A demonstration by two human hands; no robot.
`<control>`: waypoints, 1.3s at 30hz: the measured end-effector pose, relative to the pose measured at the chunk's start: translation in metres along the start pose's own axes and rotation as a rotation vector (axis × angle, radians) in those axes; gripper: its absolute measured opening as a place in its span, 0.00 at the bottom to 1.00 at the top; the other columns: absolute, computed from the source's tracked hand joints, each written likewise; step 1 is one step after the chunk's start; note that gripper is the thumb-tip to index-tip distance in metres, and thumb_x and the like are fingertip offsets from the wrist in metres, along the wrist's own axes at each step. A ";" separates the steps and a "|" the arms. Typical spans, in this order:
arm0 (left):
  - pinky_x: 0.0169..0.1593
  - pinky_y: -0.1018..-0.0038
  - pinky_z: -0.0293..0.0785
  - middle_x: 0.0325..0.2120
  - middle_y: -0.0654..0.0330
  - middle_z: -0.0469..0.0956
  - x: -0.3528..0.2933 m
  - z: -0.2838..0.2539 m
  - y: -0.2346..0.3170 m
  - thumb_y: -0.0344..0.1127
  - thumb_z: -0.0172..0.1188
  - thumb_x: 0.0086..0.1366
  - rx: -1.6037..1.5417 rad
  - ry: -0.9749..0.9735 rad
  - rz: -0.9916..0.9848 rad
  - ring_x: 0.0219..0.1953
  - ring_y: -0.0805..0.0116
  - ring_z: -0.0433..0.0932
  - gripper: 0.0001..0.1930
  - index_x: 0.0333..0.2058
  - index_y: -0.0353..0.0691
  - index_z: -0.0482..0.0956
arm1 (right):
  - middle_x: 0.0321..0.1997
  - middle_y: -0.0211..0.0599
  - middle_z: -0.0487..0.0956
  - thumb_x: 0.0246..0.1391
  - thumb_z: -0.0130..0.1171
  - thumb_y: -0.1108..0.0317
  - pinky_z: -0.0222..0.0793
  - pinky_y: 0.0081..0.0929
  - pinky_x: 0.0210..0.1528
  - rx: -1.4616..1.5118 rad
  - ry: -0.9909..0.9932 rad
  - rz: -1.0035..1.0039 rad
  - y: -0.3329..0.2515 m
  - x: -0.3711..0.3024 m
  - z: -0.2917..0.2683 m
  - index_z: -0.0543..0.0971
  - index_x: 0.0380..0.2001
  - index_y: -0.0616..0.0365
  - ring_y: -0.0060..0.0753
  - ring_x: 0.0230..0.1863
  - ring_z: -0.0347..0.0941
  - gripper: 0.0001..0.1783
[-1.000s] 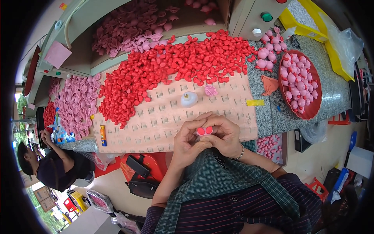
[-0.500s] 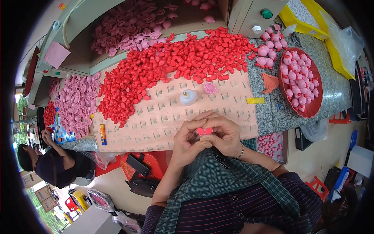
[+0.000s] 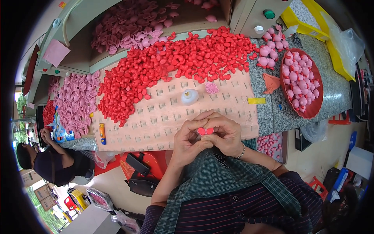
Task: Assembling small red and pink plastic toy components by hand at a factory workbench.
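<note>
Close to my body, at the near edge of the table mat, both hands meet around a small red two-lobed piece (image 3: 209,131). My left hand (image 3: 189,141) pinches it from one side, while my right hand (image 3: 227,135) does so from the other; the thumbs press below its two glossy lobes. Something pink shows between the lobes, but the fingers hide most of it. Beyond my hands a small white squeeze bottle (image 3: 189,97) stands on the patterned mat (image 3: 156,134). A loose pink shell-like piece (image 3: 212,88) lies just past it.
A heap of red pieces (image 3: 175,58) spreads across the back, with pink pieces (image 3: 76,101) at left. On the right are a red bowl (image 3: 320,91) of pink balls and a yellow tray (image 3: 339,58). A glue-stick-like tube (image 3: 102,133) lies left. Another person (image 3: 54,163) sits far left.
My hands keep the same grip on the red piece and have hardly moved. The whole view has shifted very slightly.
</note>
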State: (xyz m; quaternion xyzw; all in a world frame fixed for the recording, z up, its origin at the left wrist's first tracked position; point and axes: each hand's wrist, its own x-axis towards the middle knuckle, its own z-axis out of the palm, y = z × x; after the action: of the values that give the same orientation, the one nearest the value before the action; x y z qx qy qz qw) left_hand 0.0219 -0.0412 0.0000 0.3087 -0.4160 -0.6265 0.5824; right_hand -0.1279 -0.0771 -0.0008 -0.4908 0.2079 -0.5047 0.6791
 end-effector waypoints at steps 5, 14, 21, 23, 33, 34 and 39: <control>0.60 0.62 0.71 0.63 0.35 0.61 0.002 -0.001 0.001 0.33 0.70 0.58 -0.009 -0.005 0.004 0.60 0.54 0.71 0.28 0.54 0.35 0.68 | 0.47 0.42 0.74 0.52 0.59 0.87 0.76 0.20 0.45 -0.041 -0.024 -0.015 0.001 0.001 -0.003 0.74 0.42 0.65 0.24 0.44 0.77 0.15; 0.60 0.62 0.71 0.63 0.36 0.61 0.001 -0.001 0.000 0.33 0.70 0.58 -0.002 -0.002 -0.009 0.60 0.54 0.70 0.27 0.54 0.36 0.68 | 0.47 0.46 0.74 0.53 0.59 0.85 0.74 0.20 0.41 0.006 -0.002 -0.006 -0.002 0.002 0.001 0.74 0.43 0.65 0.24 0.40 0.74 0.13; 0.59 0.63 0.71 0.63 0.36 0.61 0.002 -0.003 -0.001 0.33 0.70 0.58 0.010 -0.014 0.007 0.60 0.54 0.70 0.27 0.54 0.36 0.68 | 0.47 0.46 0.74 0.53 0.59 0.85 0.74 0.20 0.41 -0.010 0.005 -0.019 -0.002 0.003 0.002 0.74 0.42 0.65 0.25 0.40 0.74 0.13; 0.56 0.68 0.73 0.64 0.41 0.61 0.003 -0.005 -0.001 0.27 0.68 0.59 0.010 -0.050 0.036 0.57 0.62 0.73 0.27 0.55 0.37 0.68 | 0.45 0.45 0.74 0.53 0.60 0.85 0.73 0.20 0.41 -0.018 0.006 -0.021 -0.003 0.004 0.003 0.74 0.42 0.65 0.25 0.40 0.74 0.13; 0.57 0.67 0.72 0.64 0.40 0.61 0.002 -0.004 -0.001 0.29 0.69 0.58 -0.020 -0.039 0.023 0.58 0.61 0.71 0.28 0.55 0.37 0.68 | 0.51 0.46 0.74 0.53 0.58 0.87 0.76 0.20 0.45 -0.040 -0.030 0.007 -0.004 0.003 -0.002 0.75 0.42 0.63 0.24 0.44 0.76 0.14; 0.57 0.67 0.72 0.64 0.40 0.61 0.002 -0.004 -0.001 0.30 0.69 0.58 -0.016 -0.039 0.015 0.59 0.61 0.71 0.28 0.55 0.37 0.68 | 0.51 0.47 0.74 0.53 0.58 0.87 0.76 0.20 0.45 -0.041 -0.028 0.001 -0.006 0.004 0.000 0.75 0.42 0.63 0.23 0.44 0.76 0.14; 0.58 0.66 0.71 0.64 0.40 0.61 0.002 -0.003 0.000 0.30 0.70 0.58 -0.025 -0.036 0.005 0.60 0.60 0.69 0.28 0.55 0.37 0.68 | 0.52 0.47 0.73 0.53 0.59 0.86 0.76 0.20 0.44 -0.061 -0.027 0.004 -0.007 0.005 0.000 0.75 0.41 0.64 0.23 0.44 0.75 0.13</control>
State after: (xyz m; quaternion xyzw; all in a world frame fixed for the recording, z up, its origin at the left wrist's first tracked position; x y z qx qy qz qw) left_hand 0.0245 -0.0436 -0.0012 0.2889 -0.4194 -0.6358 0.5800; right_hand -0.1297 -0.0814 0.0064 -0.5176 0.2146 -0.4901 0.6677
